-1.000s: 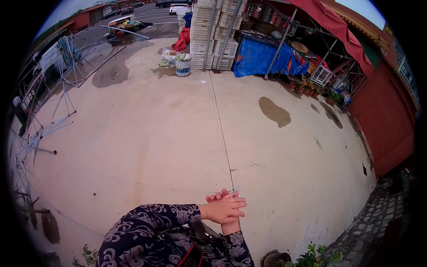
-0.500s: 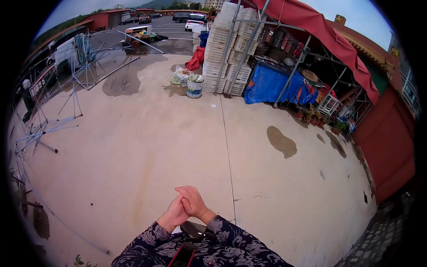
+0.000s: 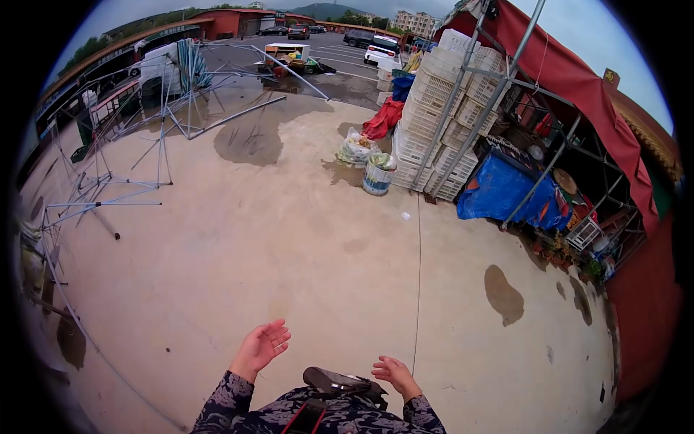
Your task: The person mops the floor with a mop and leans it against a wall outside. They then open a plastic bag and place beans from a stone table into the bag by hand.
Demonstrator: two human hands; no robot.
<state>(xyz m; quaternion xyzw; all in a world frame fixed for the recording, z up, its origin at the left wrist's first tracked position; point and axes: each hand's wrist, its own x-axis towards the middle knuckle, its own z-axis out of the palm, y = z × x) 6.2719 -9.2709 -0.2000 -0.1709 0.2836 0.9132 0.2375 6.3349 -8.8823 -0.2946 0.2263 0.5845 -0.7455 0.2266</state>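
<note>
My sleeves [image 3: 228,398] are soft-looking matt cloth. Around me the ground [image 3: 289,246] is dull, pale concrete, fairly smooth. I see stacked crates [image 3: 428,90] of pale plastic (latticed, so hardly smooth), bare metal poles [image 3: 453,90], a creased blue tarpaulin [image 3: 491,189] resembling plastic sheeting, and a canopy [image 3: 578,81] of matt red fabric.

1. Pale concrete ground [image 3: 289,246] bears a dark wet patch [image 3: 504,295] at two o'clock.
2. Metal poles [image 3: 94,205] lie on it toward ten o'clock.
3. A bucket [image 3: 378,179] stands near twelve; stacked crates [image 3: 428,108] near one.
</note>
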